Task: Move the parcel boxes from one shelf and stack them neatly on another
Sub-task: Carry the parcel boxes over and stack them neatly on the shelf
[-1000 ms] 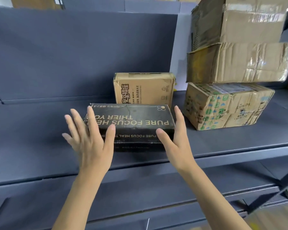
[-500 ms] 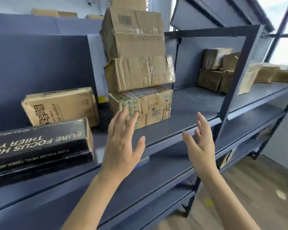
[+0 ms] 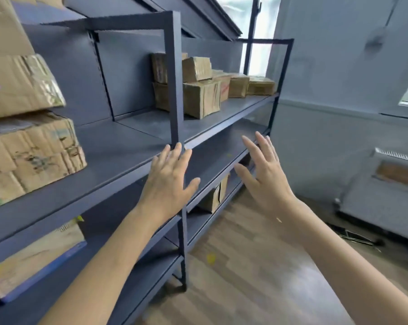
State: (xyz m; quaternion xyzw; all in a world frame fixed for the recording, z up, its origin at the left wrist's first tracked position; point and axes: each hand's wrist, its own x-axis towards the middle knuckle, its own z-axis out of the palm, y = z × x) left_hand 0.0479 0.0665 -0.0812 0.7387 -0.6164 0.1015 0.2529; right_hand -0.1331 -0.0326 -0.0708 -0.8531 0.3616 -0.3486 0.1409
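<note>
A stack of brown parcel boxes stands at the left edge on the near dark blue shelf. Several more cardboard parcels sit in a loose pile on the farther shelf, beyond the upright post. My left hand is raised with straight, spread fingers in front of the post and holds nothing. My right hand is raised beside it, fingers also straight and empty. Neither hand touches a box.
On a lower shelf lies a box with a blue edge at the left, and a small torn carton sits lower down farther along. Wooden floor runs along the rack. A grey cabinet stands at the right.
The view has swung right along the rack. The black box and the upright carton behind it have left the frame. Both empty hands have moved from the stack toward the far shelf.
</note>
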